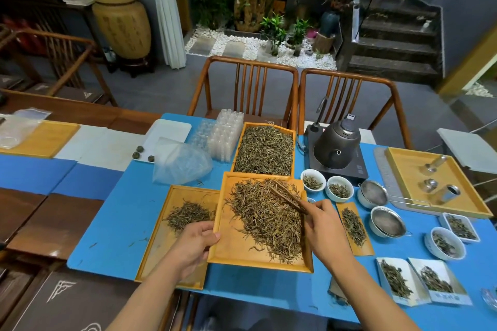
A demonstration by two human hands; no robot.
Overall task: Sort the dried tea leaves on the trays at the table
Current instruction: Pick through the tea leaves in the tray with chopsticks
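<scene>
The middle tray (236, 252) of tea leaves (269, 212) is being gripped at its left edge by the left hand (195, 243), on the blue surface (121, 212). Wooden tongs (286, 196) are being pinched over the pile by the right hand (324, 228).

Two bare forearms enter from the bottom edge, with no sleeve, glove, watch or ring visible on either. The left hand (195, 243) and right hand (324, 228) are uncovered, their nails short and unpainted. The rest of the person stays out of frame.
</scene>
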